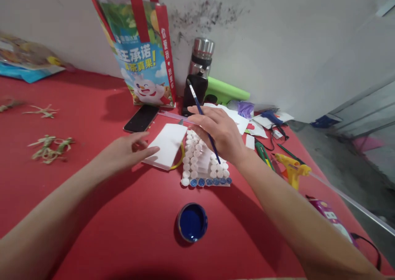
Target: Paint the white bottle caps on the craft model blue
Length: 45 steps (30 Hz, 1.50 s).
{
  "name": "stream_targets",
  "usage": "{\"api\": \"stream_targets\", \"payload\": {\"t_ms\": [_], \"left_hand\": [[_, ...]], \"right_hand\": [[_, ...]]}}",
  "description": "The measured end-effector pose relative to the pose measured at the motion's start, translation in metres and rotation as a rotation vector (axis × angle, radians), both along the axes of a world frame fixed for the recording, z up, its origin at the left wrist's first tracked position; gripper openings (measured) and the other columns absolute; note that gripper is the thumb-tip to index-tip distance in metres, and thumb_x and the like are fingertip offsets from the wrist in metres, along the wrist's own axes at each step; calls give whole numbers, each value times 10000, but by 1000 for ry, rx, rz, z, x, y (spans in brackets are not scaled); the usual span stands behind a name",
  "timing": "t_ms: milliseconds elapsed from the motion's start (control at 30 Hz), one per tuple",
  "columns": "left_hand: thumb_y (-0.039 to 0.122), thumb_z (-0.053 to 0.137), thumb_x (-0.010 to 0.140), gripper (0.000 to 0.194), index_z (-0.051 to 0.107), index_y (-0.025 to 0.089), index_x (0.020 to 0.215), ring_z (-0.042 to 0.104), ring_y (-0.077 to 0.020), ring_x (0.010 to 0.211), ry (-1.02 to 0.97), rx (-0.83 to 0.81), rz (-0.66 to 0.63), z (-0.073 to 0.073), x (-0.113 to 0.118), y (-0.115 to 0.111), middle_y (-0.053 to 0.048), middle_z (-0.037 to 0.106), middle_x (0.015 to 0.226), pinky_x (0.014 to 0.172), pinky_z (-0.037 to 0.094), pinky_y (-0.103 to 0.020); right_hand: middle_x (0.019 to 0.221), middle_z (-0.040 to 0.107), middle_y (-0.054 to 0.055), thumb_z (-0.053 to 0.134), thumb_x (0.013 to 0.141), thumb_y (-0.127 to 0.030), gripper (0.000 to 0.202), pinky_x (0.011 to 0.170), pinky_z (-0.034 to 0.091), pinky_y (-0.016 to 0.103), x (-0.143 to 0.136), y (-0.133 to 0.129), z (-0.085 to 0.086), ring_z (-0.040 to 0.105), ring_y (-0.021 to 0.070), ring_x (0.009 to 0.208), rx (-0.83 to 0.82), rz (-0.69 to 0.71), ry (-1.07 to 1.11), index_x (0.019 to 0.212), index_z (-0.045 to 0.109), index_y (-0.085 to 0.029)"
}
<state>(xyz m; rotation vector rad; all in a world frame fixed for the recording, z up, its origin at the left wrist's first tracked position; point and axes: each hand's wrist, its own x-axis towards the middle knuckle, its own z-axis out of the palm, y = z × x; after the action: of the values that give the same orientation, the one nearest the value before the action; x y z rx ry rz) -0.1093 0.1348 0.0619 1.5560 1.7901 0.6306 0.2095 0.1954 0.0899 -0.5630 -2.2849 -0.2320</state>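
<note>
My right hand (220,131) is closed around a blue-handled paintbrush (210,136), bristles pointing up and away, the handle's end slanting down. Beneath it lies a white panel covered with round white discs (194,158); several discs along its near edge are blue (209,182), and my hand hides part of it. My left hand (131,148) is half curled, thumb and forefinger apart, its thumb over the edge of a white piece of paper or card (166,142). A yellow ring (179,160) shows partly under that piece. Nearer me stands an open round pot of dark blue paint (192,222).
Behind are a phone (142,118), a printed bag (142,53), a flask (202,53) and a green roll (228,89). At right lie a green cutter (263,154), a yellow glue gun (293,169) and a purple packet (331,216). Knotted straw pieces (51,148) lie left on the red table (101,214).
</note>
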Motion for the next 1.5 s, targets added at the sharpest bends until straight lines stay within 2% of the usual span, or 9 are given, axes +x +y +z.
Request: {"api": "stream_targets", "payload": {"t_ms": [100, 200, 333, 433, 567, 800, 1067, 1267, 1500], "left_hand": [[846, 700, 917, 683, 845, 273, 1259, 786, -495, 1261, 312, 225, -82, -11, -8, 0, -187, 859, 1327, 1140, 623, -633], [791, 608, 985, 832, 726, 173, 1530, 619, -522, 1589, 248, 257, -152, -17, 4, -4, -236, 690, 1682, 1359, 463, -668], [808, 603, 953, 1020, 586, 115, 1700, 472, -515, 1725, 269, 186, -311, -24, 35, -16, -241, 512, 1851, 1410, 421, -645], [817, 605, 989, 1035, 536, 122, 1753, 385, -505, 1783, 343, 153, -301, -27, 48, -27, -244, 396, 1918, 1411, 433, -628], [822, 654, 982, 1129, 455, 70, 1800, 214, -531, 1841, 470, 179, -278, -33, 49, -36, -301, 268, 1952, 1457, 298, -719], [678, 639, 1053, 913, 507, 170, 1800, 436, -519, 1747, 482, 279, -263, -36, 53, -39, -266, 352, 1925, 1393, 435, -685], [690, 592, 1073, 829, 586, 236, 1767, 442, -482, 1755, 457, 292, -313, -37, 52, -33, -196, 413, 1917, 1406, 438, -662], [668, 498, 1107, 837, 551, 180, 1785, 463, -512, 1739, 539, 288, -296, -34, 57, -27, -257, 382, 1919, 1383, 445, -688], [822, 786, 885, 1226, 444, 104, 1818, 342, -526, 1799, 447, 228, -295, -35, 41, -19, -288, 321, 1938, 1433, 389, -661]], "right_hand": [[1353, 899, 126, 674, 1170, -181, 188, 1094, 677, 472, 8, -22, 3, 850, 279, 1323, 53, -7, 119, 1316, 749, -273], [1373, 894, 113, 681, 1151, -157, 241, 1041, 707, 479, 17, -44, 5, 870, 276, 1261, 38, -70, 184, 1328, 747, -307], [1334, 899, 105, 681, 1131, -137, 264, 1038, 728, 494, 30, -64, -3, 883, 286, 1234, -10, -117, 280, 1308, 767, -313], [1304, 904, 117, 679, 1126, -134, 242, 1013, 734, 495, 39, -73, -12, 894, 295, 1193, -30, -175, 332, 1270, 791, -293], [1281, 912, 113, 690, 1116, -125, 239, 978, 743, 489, 48, -80, -16, 903, 289, 1153, -11, -210, 347, 1254, 801, -287], [1184, 932, 81, 693, 1125, -148, 205, 968, 753, 485, 68, -86, -25, 914, 285, 1120, 53, -338, 434, 1227, 805, -286], [1187, 927, 88, 674, 1144, -206, 181, 990, 735, 480, 81, -84, -38, 903, 285, 1133, -59, -378, 482, 1223, 827, -265], [1217, 932, 93, 670, 1142, -193, 186, 986, 737, 477, 81, -85, -39, 911, 277, 1131, -54, -380, 456, 1222, 820, -268], [1210, 935, 101, 677, 1142, -186, 179, 1015, 732, 474, 84, -85, -39, 911, 283, 1154, -75, -374, 435, 1212, 827, -255]]}}
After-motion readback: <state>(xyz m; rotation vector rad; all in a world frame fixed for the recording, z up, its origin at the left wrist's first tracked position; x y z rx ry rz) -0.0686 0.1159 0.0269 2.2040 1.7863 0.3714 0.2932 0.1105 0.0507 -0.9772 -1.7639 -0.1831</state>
